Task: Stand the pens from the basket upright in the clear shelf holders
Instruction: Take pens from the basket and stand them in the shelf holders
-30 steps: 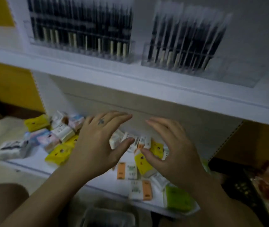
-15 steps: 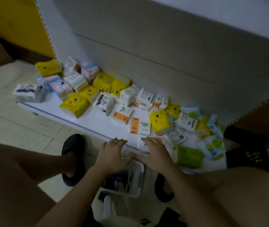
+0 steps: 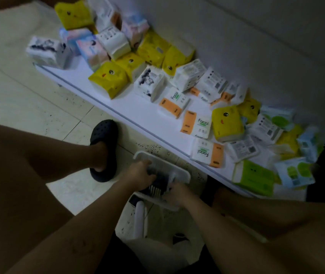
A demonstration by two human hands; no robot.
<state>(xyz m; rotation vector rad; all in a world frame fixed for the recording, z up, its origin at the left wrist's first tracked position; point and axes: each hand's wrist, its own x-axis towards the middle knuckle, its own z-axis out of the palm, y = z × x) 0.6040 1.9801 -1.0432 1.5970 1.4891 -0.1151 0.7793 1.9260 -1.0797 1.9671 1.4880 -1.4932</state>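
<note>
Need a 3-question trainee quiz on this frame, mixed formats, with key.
1. True or false: the basket stands on the shelf.
2. The left hand and right hand are: A) at the pens in the basket; B) on the shelf; C) raised in the air.
3. Fill in: the shoe left of the basket is ___.

Key: 1 false, it is on the floor in front of the shelf. 2 A. 3 black.
</note>
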